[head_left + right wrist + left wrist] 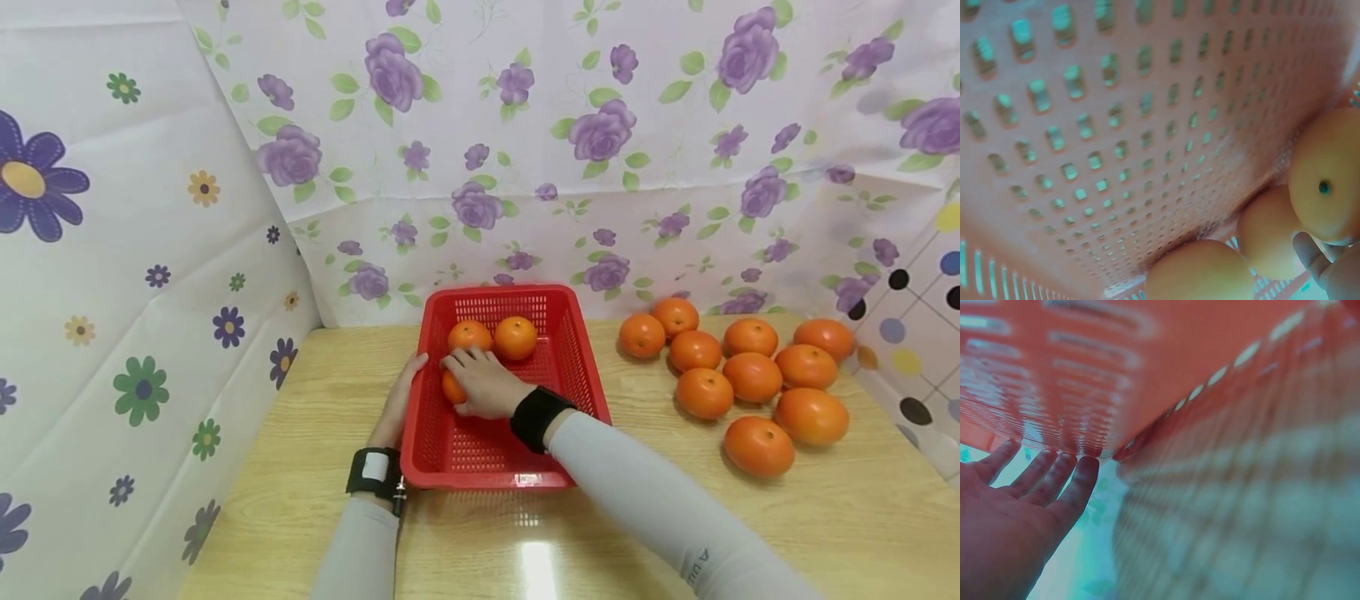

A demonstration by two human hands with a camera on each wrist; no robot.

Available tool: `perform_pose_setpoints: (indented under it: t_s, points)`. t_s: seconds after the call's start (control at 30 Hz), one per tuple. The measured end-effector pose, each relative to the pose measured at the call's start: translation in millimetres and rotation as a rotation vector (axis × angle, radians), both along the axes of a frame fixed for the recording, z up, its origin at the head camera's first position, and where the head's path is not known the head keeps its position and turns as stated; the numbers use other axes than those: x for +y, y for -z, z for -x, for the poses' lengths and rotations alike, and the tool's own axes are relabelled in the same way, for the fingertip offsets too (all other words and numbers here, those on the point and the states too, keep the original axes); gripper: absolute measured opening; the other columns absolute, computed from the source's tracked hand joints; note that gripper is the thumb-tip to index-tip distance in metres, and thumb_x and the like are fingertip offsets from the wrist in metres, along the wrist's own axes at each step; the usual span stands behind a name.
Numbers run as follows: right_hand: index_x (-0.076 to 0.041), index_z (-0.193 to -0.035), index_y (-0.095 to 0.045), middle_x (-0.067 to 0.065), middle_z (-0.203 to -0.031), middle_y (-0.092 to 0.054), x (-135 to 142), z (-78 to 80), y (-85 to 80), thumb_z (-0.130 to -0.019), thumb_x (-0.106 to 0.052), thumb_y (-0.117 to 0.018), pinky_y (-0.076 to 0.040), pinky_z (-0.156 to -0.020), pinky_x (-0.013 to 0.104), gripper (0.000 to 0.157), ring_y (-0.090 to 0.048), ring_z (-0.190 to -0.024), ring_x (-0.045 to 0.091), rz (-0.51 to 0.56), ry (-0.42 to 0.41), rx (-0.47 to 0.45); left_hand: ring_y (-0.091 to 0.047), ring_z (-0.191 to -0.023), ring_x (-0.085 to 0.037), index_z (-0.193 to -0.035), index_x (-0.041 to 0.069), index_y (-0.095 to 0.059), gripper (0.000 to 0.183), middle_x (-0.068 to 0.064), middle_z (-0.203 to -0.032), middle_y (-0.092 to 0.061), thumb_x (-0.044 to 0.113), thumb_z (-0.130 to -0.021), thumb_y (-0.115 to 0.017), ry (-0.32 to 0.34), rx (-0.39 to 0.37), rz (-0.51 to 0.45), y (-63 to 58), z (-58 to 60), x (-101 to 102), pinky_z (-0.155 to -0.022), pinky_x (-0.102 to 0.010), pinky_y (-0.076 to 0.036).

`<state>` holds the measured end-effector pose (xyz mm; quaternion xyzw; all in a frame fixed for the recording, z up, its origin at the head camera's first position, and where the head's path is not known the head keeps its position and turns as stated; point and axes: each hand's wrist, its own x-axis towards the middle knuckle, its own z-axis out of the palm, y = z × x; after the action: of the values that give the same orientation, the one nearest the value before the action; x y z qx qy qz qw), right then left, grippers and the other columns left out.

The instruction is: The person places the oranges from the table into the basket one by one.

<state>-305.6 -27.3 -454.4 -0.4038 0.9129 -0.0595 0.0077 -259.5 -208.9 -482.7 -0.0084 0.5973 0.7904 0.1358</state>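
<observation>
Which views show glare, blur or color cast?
Head: a bright glare patch on the wood-grain tabletop, below the red basket in frame; left wrist: teal cast, basket's nearest slots and tabletop blurred; right wrist: basket washed-out pink, oranges yellowish.

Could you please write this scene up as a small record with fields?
Container: red perforated basket, on a wood-grain table
Left hand: against the basket's outer left side
Right hand: inside the basket, gripping an orange fruit
Other fruits in basket: two, side by side near the far wall
Fruits outside: ten, on the table to the basket's right
Backdrop: white cloth with purple flowers
</observation>
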Motion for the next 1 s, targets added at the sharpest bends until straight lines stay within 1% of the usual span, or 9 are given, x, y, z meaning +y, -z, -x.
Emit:
perform_pose_setpoints:
  t_s: [0.27, 0.47, 0.6, 0.77, 1.0]
  points:
    - [-0.011, -0.151, -0.045, 0.011, -0.152, -0.036, -0.6, -2.2, -0.3, -0.091, -0.035, -0.082, -0.038, -0.116, 0.045, 0.074, -0.038, -0.135, 0.030, -0.018, -0.014, 0.012, -0.043, -0.141, -0.028, -0.164, 0.039, -0.022, 0.060, -0.001, -0.159, -0.040, 0.054, -0.108, -0.038, 0.003, 0.011, 0.014, 1.8, 2.0, -0.9, -0.112, -0.051, -0.042]
    - [-0.014, -0.151, -0.045, 0.007, -0.150, -0.044, -0.2, -2.7, -4.3, -0.089, -0.029, -0.085, -0.035, -0.118, 0.046, 0.075, -0.038, -0.139, 0.028, 0.010, -0.024, 0.047, -0.043, -0.140, -0.029, -0.163, 0.039, -0.023, 0.060, -0.001, -0.159, -0.040, 0.056, -0.108, -0.040, 0.004, 0.015, 0.010, 2.2, 1.9, -1.1, -0.113, -0.052, -0.041]
    - [-0.016, -0.152, -0.043, 0.005, -0.151, -0.045, -1.0, -2.1, -5.2, -0.089, -0.025, -0.084, -0.031, -0.121, 0.046, 0.075, -0.036, -0.142, 0.026, 0.017, -0.014, 0.031, -0.043, -0.139, -0.029, -0.163, 0.040, -0.024, 0.061, -0.001, -0.159, -0.040, 0.057, -0.107, -0.042, -0.003, 0.004, 0.015, 3.1, 2.4, -1.9, -0.113, -0.053, -0.040]
    - [-0.015, -0.153, -0.042, 0.006, -0.153, -0.042, -0.1, -3.9, -7.8, -0.089, -0.026, -0.084, -0.032, -0.121, 0.046, 0.077, -0.034, -0.144, 0.027, 0.025, -0.007, 0.005, -0.043, -0.141, -0.029, -0.163, 0.040, -0.022, 0.063, -0.002, -0.160, -0.039, 0.059, -0.106, -0.042, 0.004, 0.002, 0.014, 3.9, 2.6, -2.8, -0.113, -0.053, -0.041]
    - [-0.016, -0.152, -0.042, 0.007, -0.149, -0.041, 0.2, -2.5, -7.7, -0.093, -0.036, -0.080, -0.034, -0.119, 0.046, 0.073, -0.035, -0.142, 0.027, 0.070, 0.006, -0.029, -0.042, -0.143, -0.029, -0.164, 0.041, -0.020, 0.065, -0.001, -0.161, -0.038, 0.060, -0.106, -0.042, 0.014, 0.006, 0.014, 3.7, 1.8, -2.5, -0.111, -0.050, -0.043]
